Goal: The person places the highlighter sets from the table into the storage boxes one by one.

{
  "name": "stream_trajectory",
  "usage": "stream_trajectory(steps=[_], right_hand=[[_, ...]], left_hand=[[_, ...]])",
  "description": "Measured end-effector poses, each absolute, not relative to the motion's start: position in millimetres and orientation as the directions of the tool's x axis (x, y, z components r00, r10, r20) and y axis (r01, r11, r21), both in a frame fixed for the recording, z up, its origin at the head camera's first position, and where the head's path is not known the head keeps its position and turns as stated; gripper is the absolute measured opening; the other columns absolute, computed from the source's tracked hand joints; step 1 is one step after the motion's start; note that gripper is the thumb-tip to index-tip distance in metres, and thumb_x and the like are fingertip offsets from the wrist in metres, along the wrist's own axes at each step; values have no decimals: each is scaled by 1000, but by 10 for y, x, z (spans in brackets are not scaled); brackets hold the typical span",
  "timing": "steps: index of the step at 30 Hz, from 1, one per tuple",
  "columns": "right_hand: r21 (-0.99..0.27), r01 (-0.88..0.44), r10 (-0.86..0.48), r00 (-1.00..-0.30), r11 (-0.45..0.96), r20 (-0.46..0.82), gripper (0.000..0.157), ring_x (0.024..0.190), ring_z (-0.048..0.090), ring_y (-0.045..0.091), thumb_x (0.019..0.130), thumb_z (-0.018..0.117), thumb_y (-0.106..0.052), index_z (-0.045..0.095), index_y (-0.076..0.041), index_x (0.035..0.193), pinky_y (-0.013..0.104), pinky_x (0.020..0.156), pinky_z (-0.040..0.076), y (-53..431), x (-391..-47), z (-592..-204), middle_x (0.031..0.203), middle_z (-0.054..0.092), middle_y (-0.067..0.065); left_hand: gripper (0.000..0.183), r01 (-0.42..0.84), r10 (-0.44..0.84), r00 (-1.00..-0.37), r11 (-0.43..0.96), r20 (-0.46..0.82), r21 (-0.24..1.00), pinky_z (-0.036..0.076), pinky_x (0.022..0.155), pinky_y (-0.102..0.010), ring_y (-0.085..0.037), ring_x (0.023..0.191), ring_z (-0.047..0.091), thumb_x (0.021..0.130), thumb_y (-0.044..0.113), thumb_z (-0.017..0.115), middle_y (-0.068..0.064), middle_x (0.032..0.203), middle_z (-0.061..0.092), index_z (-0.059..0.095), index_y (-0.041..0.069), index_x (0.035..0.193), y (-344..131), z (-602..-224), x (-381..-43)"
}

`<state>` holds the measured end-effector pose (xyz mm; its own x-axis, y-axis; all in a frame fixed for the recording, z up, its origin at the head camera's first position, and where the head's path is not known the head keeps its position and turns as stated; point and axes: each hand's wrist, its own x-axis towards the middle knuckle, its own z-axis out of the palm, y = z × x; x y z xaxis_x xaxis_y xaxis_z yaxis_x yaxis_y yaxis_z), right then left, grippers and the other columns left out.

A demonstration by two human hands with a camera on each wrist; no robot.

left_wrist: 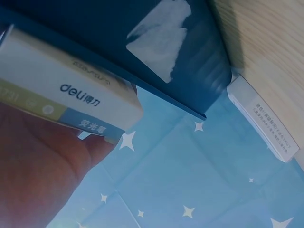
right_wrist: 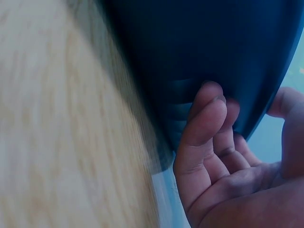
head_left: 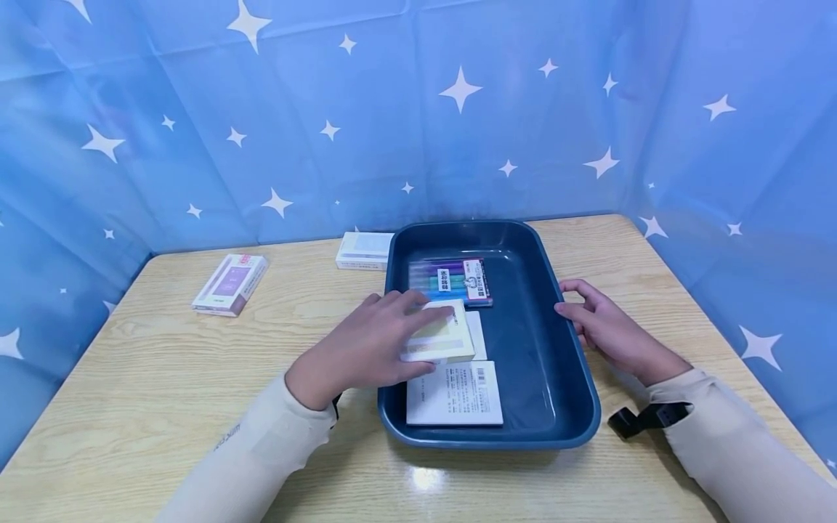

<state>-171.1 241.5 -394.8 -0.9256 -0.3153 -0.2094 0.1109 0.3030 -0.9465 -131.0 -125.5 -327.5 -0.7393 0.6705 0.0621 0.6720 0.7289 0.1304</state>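
My left hand [head_left: 375, 341] holds a pale yellow-and-white deli highlighter box [head_left: 441, 338] between thumb and fingers, over the left side of a dark blue plastic tray [head_left: 543, 363]. In the left wrist view, the box [left_wrist: 90, 92] shows its printed side close to the tray's rim. My right hand [head_left: 604, 323] grips the tray's right rim, its thumb on the edge and curled fingers [right_wrist: 206, 118] against the outer wall. Inside the tray lie a clear pack of coloured pens [head_left: 451, 282], a white printed box [head_left: 454, 396] and another white item [head_left: 477, 334], partly hidden by the highlighter box.
On the wooden table [head_left: 163, 385], a white box with a purple panel [head_left: 229, 285] lies at the far left. Another white box [head_left: 365, 250] sits against the tray's back left corner. A blue star-patterned curtain [head_left: 392, 145] hangs behind and along the sides.
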Motion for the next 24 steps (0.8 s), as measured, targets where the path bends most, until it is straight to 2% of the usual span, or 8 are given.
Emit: stream_trajectory(steps=[6, 16, 24], right_hand=[[-947, 106, -313, -927, 305, -205, 32, 70, 66, 12, 106, 48, -36, 40, -22, 134, 25, 61, 51, 2413, -1712, -3951, 90, 69, -5], [-948, 110, -312, -927, 299, -206, 32, 74, 70, 13, 106, 48, -36, 39, -23, 133, 26, 63, 54, 2421, -1717, -3951, 94, 70, -4], [-945, 109, -311, -927, 308, -209, 32, 74, 69, 13, 106, 48, -37, 39, -23, 133, 26, 62, 52, 2428, -1718, -3963, 92, 67, -2]], left_hand=[[73, 696, 694, -717, 707, 69, 123, 48, 99, -48, -25, 121, 57, 85, 54, 74, -6, 142, 54, 47, 32, 149, -1227, -3273, -1272], [75, 725, 719, -688, 676, 98, 127, 48, 102, -49, -24, 127, 53, 84, 54, 74, -6, 143, 54, 46, 31, 150, -1176, -3272, -1242], [75, 742, 737, -670, 661, 89, 115, 49, 98, -46, -21, 129, 52, 85, 54, 74, -5, 143, 54, 45, 31, 150, -1138, -3288, -1218]])
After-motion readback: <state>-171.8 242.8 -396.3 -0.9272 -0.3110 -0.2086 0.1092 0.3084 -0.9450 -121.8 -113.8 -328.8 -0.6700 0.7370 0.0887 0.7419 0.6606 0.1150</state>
